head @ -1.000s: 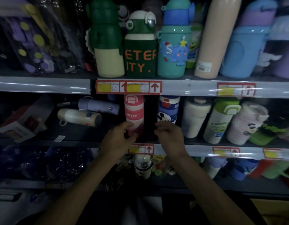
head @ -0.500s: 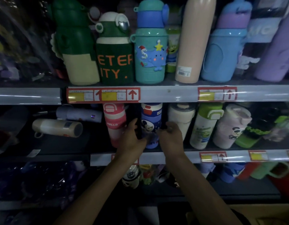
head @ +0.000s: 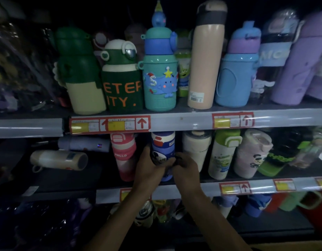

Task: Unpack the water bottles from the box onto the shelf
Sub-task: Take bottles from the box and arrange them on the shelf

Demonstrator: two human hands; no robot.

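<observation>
On the shelf (head: 209, 191), blue bottle (head: 162, 147) sits gripped between left hand (head: 149, 171) and right hand (head: 186, 167)

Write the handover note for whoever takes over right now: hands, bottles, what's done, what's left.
Left hand: grips the blue bottle from its left side.
Right hand: fingers curled on the same bottle's lower right.
Blue bottle: upright on the middle shelf, between the pink bottle and the white bottle.
Done: this bottle is on the shelf.
Left: let go of it. The box is out of view, so how many bottles remain cannot be told.
</observation>
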